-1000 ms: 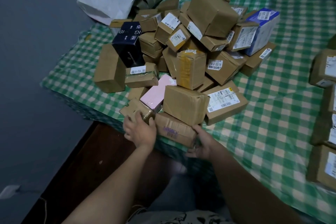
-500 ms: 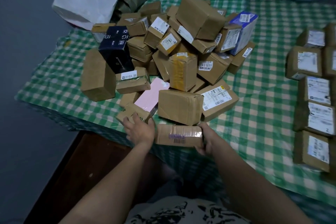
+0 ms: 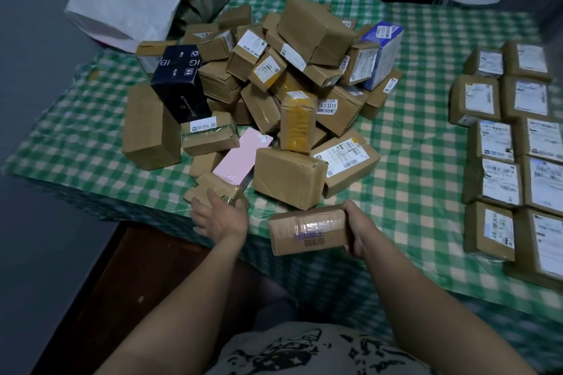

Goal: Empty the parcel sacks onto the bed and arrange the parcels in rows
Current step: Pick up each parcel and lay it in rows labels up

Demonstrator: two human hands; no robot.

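The left hand [image 3: 222, 216] has let go of the taped box [image 3: 307, 230] and now rests on a small box [image 3: 213, 187] at the near side of the pile [image 3: 289, 85], fingers [image 3: 210, 196] spread. The right hand [image 3: 358, 231] alone holds the taped box at the near edge of the bed [image 3: 411, 161], fingers curled round its right end. So one parcel looks freed for the rows [image 3: 511, 143], well apart on the right.
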